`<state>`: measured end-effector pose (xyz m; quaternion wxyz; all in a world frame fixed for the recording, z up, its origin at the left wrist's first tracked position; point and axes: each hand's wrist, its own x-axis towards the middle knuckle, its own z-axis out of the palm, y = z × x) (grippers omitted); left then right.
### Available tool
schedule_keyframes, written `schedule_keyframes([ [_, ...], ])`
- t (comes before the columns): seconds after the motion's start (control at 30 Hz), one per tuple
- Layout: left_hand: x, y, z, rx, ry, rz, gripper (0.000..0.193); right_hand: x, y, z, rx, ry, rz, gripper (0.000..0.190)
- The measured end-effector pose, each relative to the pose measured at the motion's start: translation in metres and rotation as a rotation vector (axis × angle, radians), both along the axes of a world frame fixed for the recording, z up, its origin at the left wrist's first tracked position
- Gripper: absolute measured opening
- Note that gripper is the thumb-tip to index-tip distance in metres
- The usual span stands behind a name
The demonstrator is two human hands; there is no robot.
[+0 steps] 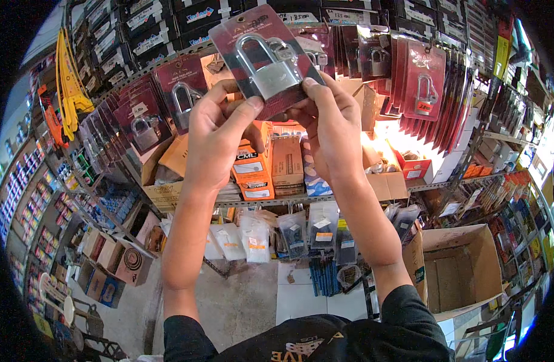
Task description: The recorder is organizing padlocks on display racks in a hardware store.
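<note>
Both hands hold up a blister-packed iron padlock (pixel 273 80) on a dark red card, tilted in front of a store shelf. My left hand (pixel 220 131) pinches the pack's lower left corner, thumb on the front. At the lower right corner, my right hand (pixel 333 122) grips it with the thumb on top. Under the clear plastic show a silver body, a tall shackle and what looks like keys. Behind my left hand hangs another carded padlock (pixel 182 97). More red-carded padlocks (pixel 424 86) hang in a row to the right.
Black boxes (pixel 154 43) are stacked above the hanging packs. Orange boxes (pixel 253 176) and a brown carton (pixel 288 167) stand on the shelf below. Plastic bags (pixel 254 237) hang under its edge. An open cardboard box (pixel 460 267) sits at lower right, and a stool (pixel 68 310) at lower left.
</note>
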<state>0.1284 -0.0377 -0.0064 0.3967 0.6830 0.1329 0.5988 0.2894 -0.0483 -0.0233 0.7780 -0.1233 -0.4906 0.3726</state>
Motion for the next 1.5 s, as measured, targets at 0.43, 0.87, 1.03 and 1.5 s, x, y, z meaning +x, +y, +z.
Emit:
schedule_keyframes([
  [0.43,-0.054,-0.002,-0.021,-0.097,-0.004,0.225,0.022,-0.041,0.021,-0.02,0.008,-0.234,0.079,0.03],
  [0.87,-0.108,0.029,0.02,-0.165,0.055,0.337,0.015,-0.09,0.077,0.013,-0.147,-0.277,0.233,0.026],
  [1.03,-0.115,0.034,0.004,-0.224,0.132,0.317,0.011,-0.089,0.068,-0.003,-0.227,-0.226,0.321,0.024],
  [1.5,-0.119,0.083,-0.056,-0.022,0.287,0.677,0.022,-0.109,0.136,-0.056,-0.359,-0.256,0.354,0.031],
])
